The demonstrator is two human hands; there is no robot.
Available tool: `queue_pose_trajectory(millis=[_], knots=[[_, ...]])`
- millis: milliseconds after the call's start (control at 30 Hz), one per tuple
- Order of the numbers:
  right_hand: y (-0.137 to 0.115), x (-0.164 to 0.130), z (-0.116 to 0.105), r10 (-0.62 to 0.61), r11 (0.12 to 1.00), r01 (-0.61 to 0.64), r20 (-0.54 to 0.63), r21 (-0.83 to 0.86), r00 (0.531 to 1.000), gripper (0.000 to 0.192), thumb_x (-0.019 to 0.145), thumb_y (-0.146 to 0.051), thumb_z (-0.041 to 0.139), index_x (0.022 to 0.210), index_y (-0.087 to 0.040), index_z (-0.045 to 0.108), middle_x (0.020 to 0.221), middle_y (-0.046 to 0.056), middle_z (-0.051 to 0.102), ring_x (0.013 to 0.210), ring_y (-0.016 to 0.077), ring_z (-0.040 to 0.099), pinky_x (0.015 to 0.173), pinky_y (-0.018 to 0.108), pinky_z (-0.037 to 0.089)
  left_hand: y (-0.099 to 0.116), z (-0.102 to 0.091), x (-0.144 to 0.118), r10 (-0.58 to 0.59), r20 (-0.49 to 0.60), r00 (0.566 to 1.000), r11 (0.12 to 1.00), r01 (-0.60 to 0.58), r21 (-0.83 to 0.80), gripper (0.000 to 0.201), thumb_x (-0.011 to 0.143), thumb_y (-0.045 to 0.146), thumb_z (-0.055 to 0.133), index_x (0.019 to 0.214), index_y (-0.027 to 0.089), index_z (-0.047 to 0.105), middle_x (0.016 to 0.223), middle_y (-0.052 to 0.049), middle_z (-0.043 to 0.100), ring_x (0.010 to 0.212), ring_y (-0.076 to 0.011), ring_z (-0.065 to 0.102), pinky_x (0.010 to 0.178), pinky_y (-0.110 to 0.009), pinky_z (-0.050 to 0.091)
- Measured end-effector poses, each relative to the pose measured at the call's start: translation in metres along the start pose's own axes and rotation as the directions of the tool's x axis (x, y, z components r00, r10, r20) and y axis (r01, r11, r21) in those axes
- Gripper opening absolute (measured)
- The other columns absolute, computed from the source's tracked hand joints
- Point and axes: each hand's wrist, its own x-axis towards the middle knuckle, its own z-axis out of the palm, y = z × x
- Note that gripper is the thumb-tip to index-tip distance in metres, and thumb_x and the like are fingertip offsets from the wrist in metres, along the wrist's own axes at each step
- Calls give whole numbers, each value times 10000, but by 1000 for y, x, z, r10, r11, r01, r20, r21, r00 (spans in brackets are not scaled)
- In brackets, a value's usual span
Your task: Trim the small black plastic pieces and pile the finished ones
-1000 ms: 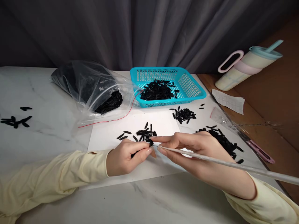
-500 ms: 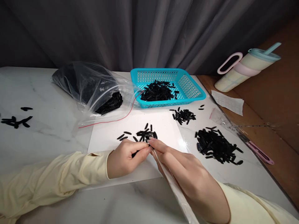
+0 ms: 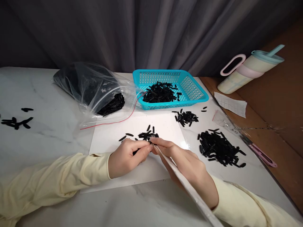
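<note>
Black piece (image 3: 136,152) pinched in left hand (image 3: 126,157), white rod (image 3: 187,189) gripped by right hand (image 3: 187,164), teal basket (image 3: 197,91) at 12 o'clock filled with black pieces (image 3: 161,92), clear bag (image 3: 92,86) at 11 likewise.

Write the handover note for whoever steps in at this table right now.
Left hand: pinching a small black piece over the white sheet.
Right hand: holding a long thin white rod, its tip at the left fingertips.
Loose black pieces lie just beyond the hands; a bigger pile sits to the right.
The blue basket already holds pieces; the open plastic bag holds more.
</note>
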Motion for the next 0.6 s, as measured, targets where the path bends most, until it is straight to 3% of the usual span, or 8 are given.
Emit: queue_pose_trajectory(millis=[200,433,500,600], knots=[[-1,7,-6,269,949,-279,86,148,959,182,913,-160,421,1064,-178,522,1038,63,687,827,143,689,677,197,549,-2,0,-1,-17,5,1000,999,17,-43,322,880,271,370,601,160,483,449,76,322,393,-51,283,372,-181,250],[-1,9,-7,284,936,-283,27,208,958,93,903,-142,428,897,-189,508,1044,78,685,850,149,685,700,224,547,-4,0,-2,-1,20,1000,998,2,-59,307,887,283,381,806,117,626,438,82,319,378,-49,268,362,-178,252],[1,12,-13,336,900,-346,83,266,938,95,892,-137,452,858,-196,517,1039,68,690,844,156,687,698,233,546,-4,0,-3,-1,18,1000,998,2,-60,317,889,287,385,819,110,637,436,83,316,376,-49,268,363,-179,258],[2,19,-24,454,784,-494,195,375,869,162,872,-165,509,716,-205,518,984,40,711,894,176,681,704,232,550,-4,0,-3,-4,8,1000,999,4,-54,324,891,281,383,830,104,647,447,81,313,381,-50,273,370,-180,269]])
